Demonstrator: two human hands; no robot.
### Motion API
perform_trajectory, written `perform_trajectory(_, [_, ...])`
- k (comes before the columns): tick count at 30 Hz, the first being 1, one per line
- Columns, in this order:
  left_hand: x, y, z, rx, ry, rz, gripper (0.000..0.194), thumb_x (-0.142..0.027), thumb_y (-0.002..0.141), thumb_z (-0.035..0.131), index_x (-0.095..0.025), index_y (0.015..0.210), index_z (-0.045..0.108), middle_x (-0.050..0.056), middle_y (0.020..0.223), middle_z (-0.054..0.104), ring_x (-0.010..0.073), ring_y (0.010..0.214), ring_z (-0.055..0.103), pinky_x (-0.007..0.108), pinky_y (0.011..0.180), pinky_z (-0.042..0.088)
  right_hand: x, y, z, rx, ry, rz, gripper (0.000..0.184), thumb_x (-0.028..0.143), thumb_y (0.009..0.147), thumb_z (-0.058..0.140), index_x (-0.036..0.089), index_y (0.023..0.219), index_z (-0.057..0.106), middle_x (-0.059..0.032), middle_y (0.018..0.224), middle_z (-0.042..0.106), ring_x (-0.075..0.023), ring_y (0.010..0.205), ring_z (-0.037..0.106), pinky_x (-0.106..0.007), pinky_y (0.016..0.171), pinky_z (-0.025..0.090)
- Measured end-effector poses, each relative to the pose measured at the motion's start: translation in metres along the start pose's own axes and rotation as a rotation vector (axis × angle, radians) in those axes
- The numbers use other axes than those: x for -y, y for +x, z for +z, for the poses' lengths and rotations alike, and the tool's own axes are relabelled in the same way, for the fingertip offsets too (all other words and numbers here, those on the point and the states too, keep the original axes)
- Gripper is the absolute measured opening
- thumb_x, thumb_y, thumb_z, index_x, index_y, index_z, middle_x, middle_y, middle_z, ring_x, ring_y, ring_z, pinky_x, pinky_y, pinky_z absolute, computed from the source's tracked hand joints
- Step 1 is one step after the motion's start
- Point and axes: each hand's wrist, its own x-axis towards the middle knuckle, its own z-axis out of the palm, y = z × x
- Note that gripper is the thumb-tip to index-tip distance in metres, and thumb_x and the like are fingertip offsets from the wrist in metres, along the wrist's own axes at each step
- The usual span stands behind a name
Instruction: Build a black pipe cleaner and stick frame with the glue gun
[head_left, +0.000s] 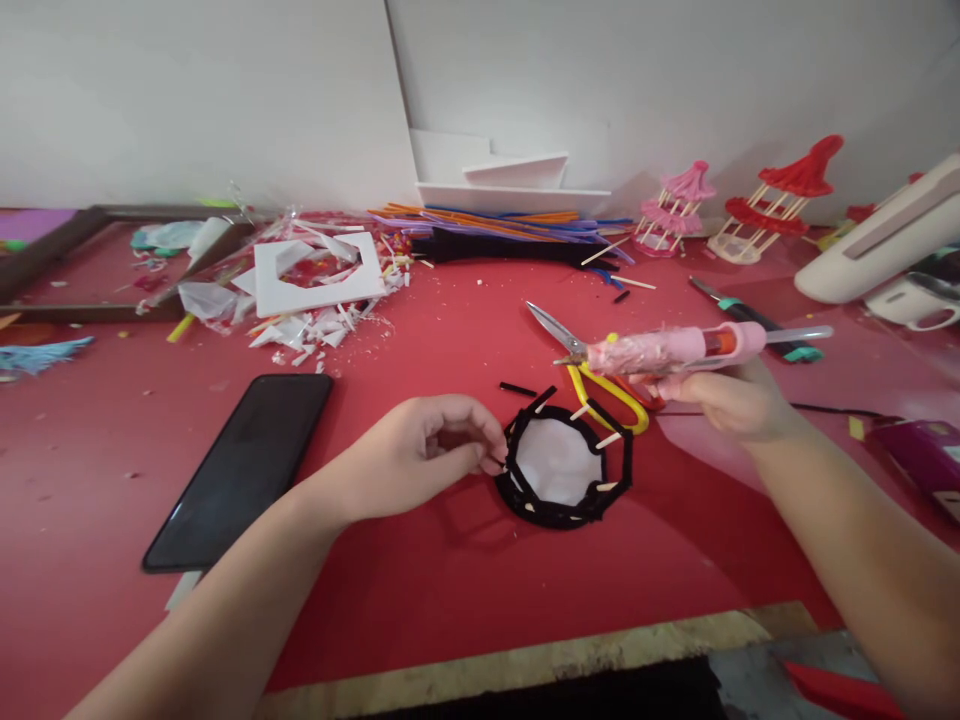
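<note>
right grip (739,400) clamped on pink glue gun (660,350), over scissors (551,325). left grip (409,455) fingertips together, probably pinching black frame (551,518) at its left side; frame lies toward counter's (442,600) front edge.

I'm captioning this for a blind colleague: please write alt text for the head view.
A left hand touches a round, black-edged craft piece with pale sticks, and the right hand holds a pink glue gun above a red table. Scissors lie behind the piece, a phone at left, and stick-built models stand at back right.
</note>
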Motion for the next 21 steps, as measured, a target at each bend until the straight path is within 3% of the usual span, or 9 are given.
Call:
perform_trajectory(5, [0.003, 0.004, 0.005, -0.229, 0.145, 0.072, 0.017, -0.021, 0.086, 0.063, -0.018, 0.103, 0.065, 0.005, 0.101, 0.073, 0.0143, 0.087, 0.071, 0.022, 0.072, 0.058, 0.007, -0.003, 0.001, 0.008, -0.184, -0.261, 0.016, 0.014, 0.072, 0.059, 0.025, 0.064, 0.050, 0.0013, 0.068, 0.050, -0.0177, 0.060, 0.048, -0.033, 0.057, 0.038])
perform_trajectory(8, [0.006, 0.005, 0.007, -0.187, 0.203, 0.121, 0.025, -0.023, 0.088, 0.063, -0.020, 0.112, 0.065, 0.006, 0.110, 0.073, 0.0162, 0.096, 0.071, 0.026, 0.080, 0.059, 0.012, -0.004, 0.001, 0.043, -0.300, -0.503, 0.016, 0.010, 0.071, 0.058, 0.023, 0.066, 0.050, -0.0006, 0.072, 0.053, -0.0170, 0.061, 0.049, -0.033, 0.056, 0.036])
perform_trajectory(11, [0.005, 0.004, 0.007, -0.178, 0.246, 0.173, 0.019, -0.023, 0.088, 0.064, -0.019, 0.106, 0.067, 0.004, 0.103, 0.074, 0.0137, 0.090, 0.071, 0.023, 0.077, 0.058, 0.010, -0.003, 0.001, 0.029, -0.343, -0.652, 0.011, 0.011, 0.072, 0.058, 0.022, 0.072, 0.055, -0.0025, 0.075, 0.057, -0.0171, 0.064, 0.051, -0.032, 0.056, 0.038])
perform_trajectory(16, [0.002, 0.004, 0.007, -0.154, 0.252, 0.193, 0.011, -0.020, 0.086, 0.066, -0.019, 0.098, 0.067, 0.000, 0.092, 0.073, 0.0103, 0.081, 0.070, 0.020, 0.075, 0.057, 0.005, -0.003, 0.000, 0.051, -0.335, -0.673, 0.010, 0.012, 0.075, 0.057, 0.022, 0.078, 0.057, -0.0029, 0.076, 0.057, -0.0171, 0.064, 0.052, -0.033, 0.056, 0.040])
perform_trajectory(21, [0.006, 0.004, 0.008, -0.129, 0.191, 0.148, 0.020, -0.018, 0.081, 0.072, -0.020, 0.100, 0.064, -0.002, 0.089, 0.074, 0.0098, 0.081, 0.070, 0.019, 0.075, 0.056, 0.008, -0.005, 0.004, 0.082, -0.317, -0.664, 0.010, 0.012, 0.076, 0.056, 0.021, 0.077, 0.056, -0.0040, 0.079, 0.058, -0.0175, 0.066, 0.053, -0.033, 0.056, 0.040])
